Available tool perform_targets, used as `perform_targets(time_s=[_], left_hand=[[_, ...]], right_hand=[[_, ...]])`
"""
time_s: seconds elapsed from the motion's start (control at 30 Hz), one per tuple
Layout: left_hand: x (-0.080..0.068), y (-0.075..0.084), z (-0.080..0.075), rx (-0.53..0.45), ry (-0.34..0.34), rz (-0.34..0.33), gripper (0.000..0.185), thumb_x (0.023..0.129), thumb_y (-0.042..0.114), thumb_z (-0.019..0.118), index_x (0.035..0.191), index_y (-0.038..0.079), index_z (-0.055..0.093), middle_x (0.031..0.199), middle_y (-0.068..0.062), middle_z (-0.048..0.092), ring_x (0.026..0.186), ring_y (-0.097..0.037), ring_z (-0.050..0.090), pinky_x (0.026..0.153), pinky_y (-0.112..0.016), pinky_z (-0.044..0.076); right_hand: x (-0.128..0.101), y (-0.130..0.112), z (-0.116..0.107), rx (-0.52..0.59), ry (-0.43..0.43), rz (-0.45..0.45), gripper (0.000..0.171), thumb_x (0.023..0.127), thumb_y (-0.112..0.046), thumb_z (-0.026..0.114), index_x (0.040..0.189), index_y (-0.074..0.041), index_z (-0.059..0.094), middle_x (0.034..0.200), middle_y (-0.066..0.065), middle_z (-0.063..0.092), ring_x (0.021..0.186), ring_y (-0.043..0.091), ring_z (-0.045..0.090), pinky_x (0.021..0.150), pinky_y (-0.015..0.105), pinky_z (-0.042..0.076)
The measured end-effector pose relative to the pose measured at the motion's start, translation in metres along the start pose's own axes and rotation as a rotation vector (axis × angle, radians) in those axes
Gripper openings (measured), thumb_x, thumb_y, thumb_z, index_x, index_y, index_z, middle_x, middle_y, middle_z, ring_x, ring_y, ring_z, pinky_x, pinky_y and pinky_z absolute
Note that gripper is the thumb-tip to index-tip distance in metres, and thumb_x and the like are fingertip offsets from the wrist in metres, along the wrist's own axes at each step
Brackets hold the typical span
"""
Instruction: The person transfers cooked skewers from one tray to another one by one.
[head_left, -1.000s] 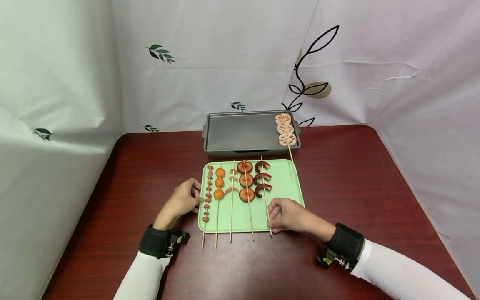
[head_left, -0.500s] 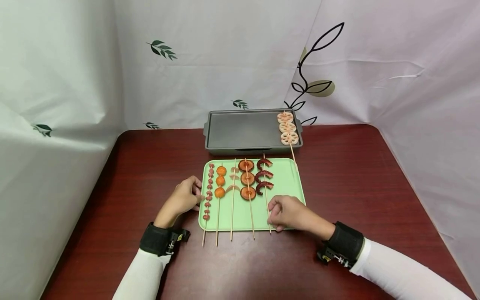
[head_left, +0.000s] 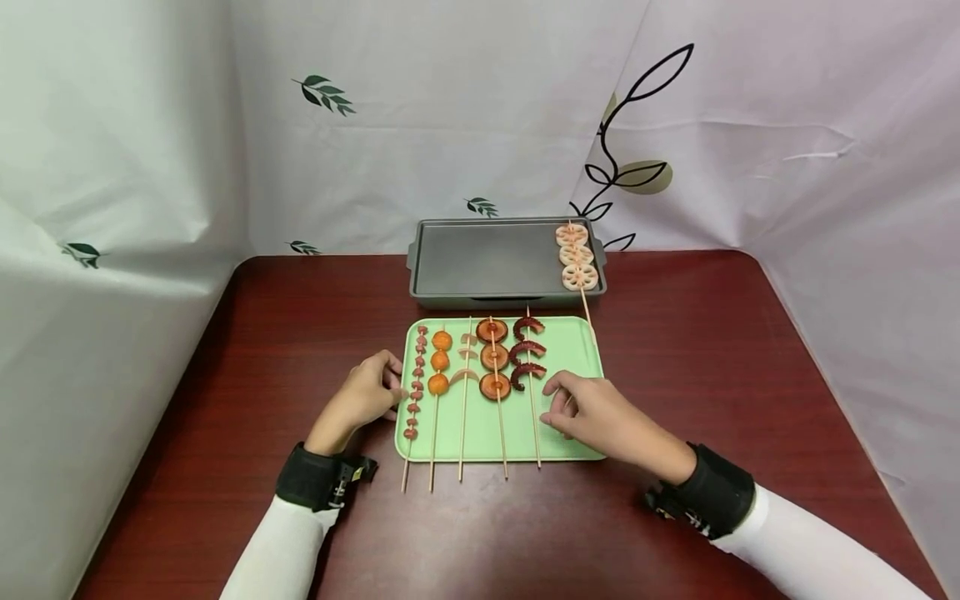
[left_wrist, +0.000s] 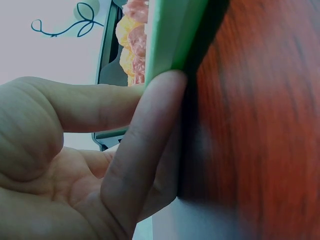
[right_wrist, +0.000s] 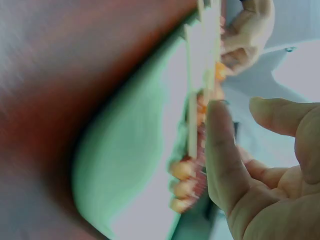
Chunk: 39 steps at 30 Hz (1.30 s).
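My left hand (head_left: 364,390) pinches the left rim of the light green tray (head_left: 577,442); the left wrist view shows finger and thumb meeting at that rim. Over the tray's right part my right hand (head_left: 600,412) hovers, thumb and forefinger apart and nothing between them. Nearest to it lies the tentacle skewer (head_left: 528,351). Further left are a skewer of round brown mushroom-like slices (head_left: 493,358), one of thin pale curved pieces (head_left: 465,377), one of orange balls (head_left: 439,361) and one of small reddish pieces (head_left: 417,383). Their sticks overhang the tray's near edge.
Behind the tray stands a grey grill pan (head_left: 487,258). A lotus root skewer (head_left: 577,256) lies on its right side, the stick reaching over the tray's far right. The dark red table (head_left: 712,350) meets hanging white cloth (head_left: 420,125) at the back.
My right hand has let go of the tentacle skewer's stick and moved up and slightly right. That skewer shifted a little to the right earlier. The left hand stays at the tray rim.
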<state>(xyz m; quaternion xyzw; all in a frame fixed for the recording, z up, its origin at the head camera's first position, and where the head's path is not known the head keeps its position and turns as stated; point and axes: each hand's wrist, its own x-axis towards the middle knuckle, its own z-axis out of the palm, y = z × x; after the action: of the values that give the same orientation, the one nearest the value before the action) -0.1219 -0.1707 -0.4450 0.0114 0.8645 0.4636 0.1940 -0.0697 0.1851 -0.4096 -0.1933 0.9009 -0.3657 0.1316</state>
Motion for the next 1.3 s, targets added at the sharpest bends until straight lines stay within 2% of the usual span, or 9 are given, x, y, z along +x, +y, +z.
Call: perform_targets(time_s=[0.13, 0.37, 0.47, 0.57, 0.77, 0.97, 1.1, 1.2, 1.3], left_hand=[[-0.001, 0.000, 0.001, -0.010, 0.002, 0.005, 0.025, 0.093, -0.004, 0.067, 0.114, -0.004, 0.054, 0.086, -0.013, 0.057, 0.065, -0.023, 0.063, 0.055, -0.035, 0.062], [-0.001, 0.000, 0.001, -0.015, 0.006, -0.003, 0.025, 0.092, -0.004, 0.068, 0.113, -0.004, 0.054, 0.086, -0.014, 0.057, 0.065, -0.022, 0.063, 0.054, -0.035, 0.062], [-0.001, 0.000, 0.002, -0.016, 0.001, -0.017, 0.024, 0.093, -0.004, 0.067, 0.113, -0.002, 0.054, 0.087, -0.014, 0.058, 0.067, -0.023, 0.063, 0.055, -0.035, 0.062], [-0.001, 0.000, 0.002, -0.020, 0.001, -0.022, 0.025, 0.092, -0.004, 0.066, 0.113, -0.002, 0.054, 0.087, -0.014, 0.058, 0.066, -0.023, 0.063, 0.055, -0.035, 0.062], [-0.001, -0.001, 0.003, -0.034, 0.011, -0.011, 0.026, 0.089, -0.006, 0.066, 0.112, -0.004, 0.053, 0.085, -0.014, 0.057, 0.062, -0.022, 0.062, 0.054, -0.036, 0.062], [-0.001, 0.000, 0.001, -0.010, 0.010, -0.004, 0.024, 0.091, -0.006, 0.066, 0.112, -0.004, 0.053, 0.084, -0.013, 0.058, 0.064, -0.022, 0.062, 0.053, -0.035, 0.061], [-0.001, 0.001, 0.001, -0.005, 0.010, -0.003, 0.023, 0.092, -0.005, 0.066, 0.112, -0.004, 0.054, 0.084, -0.013, 0.058, 0.065, -0.022, 0.062, 0.054, -0.036, 0.062], [-0.001, 0.001, 0.001, -0.012, 0.010, -0.003, 0.024, 0.092, -0.005, 0.067, 0.112, -0.004, 0.054, 0.083, -0.012, 0.057, 0.064, -0.021, 0.062, 0.053, -0.036, 0.061], [-0.001, 0.000, 0.001, -0.015, 0.009, 0.000, 0.024, 0.091, -0.006, 0.067, 0.111, -0.004, 0.053, 0.082, -0.012, 0.057, 0.062, -0.021, 0.062, 0.053, -0.035, 0.061]], right_hand=[[-0.002, -0.009, -0.013, -0.102, 0.145, -0.116, 0.026, 0.092, -0.014, 0.078, 0.114, -0.005, 0.067, 0.088, -0.008, 0.066, 0.079, 0.002, 0.063, 0.067, 0.024, 0.059], [-0.003, -0.008, -0.039, -0.217, 0.356, -0.309, 0.032, 0.087, -0.008, 0.082, 0.116, -0.007, 0.066, 0.102, 0.002, 0.068, 0.086, 0.012, 0.068, 0.068, 0.031, 0.061], [-0.001, -0.004, -0.050, -0.277, 0.450, -0.361, 0.037, 0.084, -0.007, 0.084, 0.117, -0.004, 0.066, 0.107, 0.006, 0.067, 0.087, 0.015, 0.067, 0.070, 0.032, 0.060], [0.002, 0.000, -0.061, -0.294, 0.532, -0.375, 0.044, 0.082, -0.006, 0.085, 0.121, -0.001, 0.065, 0.110, 0.009, 0.065, 0.089, 0.018, 0.066, 0.075, 0.029, 0.057], [0.005, 0.011, -0.077, -0.238, 0.640, -0.311, 0.054, 0.083, -0.001, 0.083, 0.131, 0.002, 0.059, 0.121, 0.017, 0.060, 0.105, 0.027, 0.062, 0.089, 0.017, 0.048], [0.011, 0.029, -0.080, -0.124, 0.684, -0.202, 0.051, 0.088, -0.001, 0.079, 0.133, 0.003, 0.056, 0.126, 0.018, 0.058, 0.106, 0.027, 0.061, 0.087, 0.011, 0.045], [0.017, 0.039, -0.079, 0.035, 0.659, -0.085, 0.046, 0.095, -0.009, 0.075, 0.136, -0.002, 0.056, 0.128, 0.014, 0.061, 0.107, 0.019, 0.062, 0.084, 0.009, 0.048], [0.021, 0.045, -0.078, 0.162, 0.597, 0.013, 0.046, 0.099, -0.018, 0.070, 0.140, -0.005, 0.054, 0.133, 0.013, 0.061, 0.110, 0.006, 0.060, 0.087, 0.008, 0.050], [0.025, 0.050, -0.076, 0.269, 0.533, 0.082, 0.049, 0.102, -0.024, 0.066, 0.143, -0.003, 0.050, 0.136, 0.016, 0.059, 0.110, 0.000, 0.059, 0.087, 0.008, 0.051]])
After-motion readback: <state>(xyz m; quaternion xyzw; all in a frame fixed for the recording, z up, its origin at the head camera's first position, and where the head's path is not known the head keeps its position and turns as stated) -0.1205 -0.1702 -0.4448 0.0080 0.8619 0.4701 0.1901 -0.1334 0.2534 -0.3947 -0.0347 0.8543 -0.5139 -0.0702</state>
